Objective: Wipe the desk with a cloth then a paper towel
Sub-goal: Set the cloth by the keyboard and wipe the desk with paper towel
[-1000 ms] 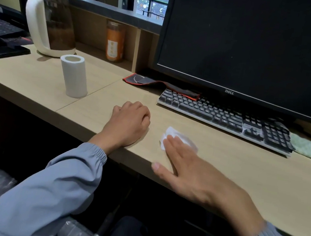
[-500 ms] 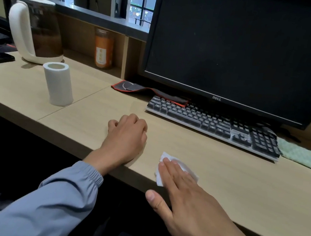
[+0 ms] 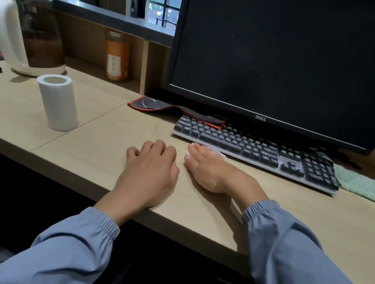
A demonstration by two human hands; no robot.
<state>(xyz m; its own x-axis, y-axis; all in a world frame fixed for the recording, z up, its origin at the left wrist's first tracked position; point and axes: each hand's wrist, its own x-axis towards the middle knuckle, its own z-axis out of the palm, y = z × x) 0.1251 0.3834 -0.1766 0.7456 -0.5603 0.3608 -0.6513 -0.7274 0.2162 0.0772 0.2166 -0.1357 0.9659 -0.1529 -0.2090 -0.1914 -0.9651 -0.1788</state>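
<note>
Pressure spread through flat fingers looks like the key to this step: the person's right hand (image 3: pixel 211 169) lies palm-down on a small white paper towel (image 3: pixel 217 151), fingers stretched over it rather than curled round it, pinning it to the desk (image 3: pixel 107 154) just in front of the keyboard (image 3: pixel 253 148). To wipe well, the hand would likely need to slide the sheet in overlapping passes along the wood, staying shy of the keyboard's front edge so the paper does not snag there. The left hand (image 3: pixel 151 168) rests on the desk just beside the right, fingers loosely curled and holding nothing; it seems to serve as a brace. Most of the paper towel is hidden beneath the fingers; what shows is a thin, crumpled white edge, probably quick to bunch or tear if dragged hard. A green cloth (image 3: pixel 363 188) lies flat at the keyboard's right end, apart from both hands, which suggests the cloth stage is done.
</note>
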